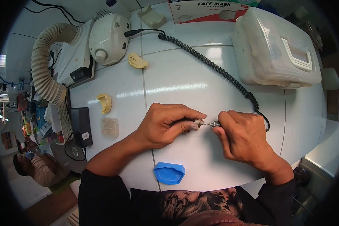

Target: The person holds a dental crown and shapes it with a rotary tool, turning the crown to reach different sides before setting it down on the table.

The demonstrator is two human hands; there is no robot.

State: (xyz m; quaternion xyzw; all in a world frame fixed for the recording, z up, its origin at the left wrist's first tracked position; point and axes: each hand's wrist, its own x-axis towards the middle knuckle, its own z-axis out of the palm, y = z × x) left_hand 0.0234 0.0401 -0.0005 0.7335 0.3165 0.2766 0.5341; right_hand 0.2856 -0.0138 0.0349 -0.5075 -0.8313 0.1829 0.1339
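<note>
Two hands of mine at mid-table, left hand (165,126) fingers curled, pinching a small pale piece (197,121), right hand (243,137) closed around a rotary handpiece (213,123), its bur touching that piece, coiled cable (214,67) running back to white motor unit (108,37), blue tray (169,173) near table edge.

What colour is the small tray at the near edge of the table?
Blue. The tray shows in the head view, below the left hand.
</note>
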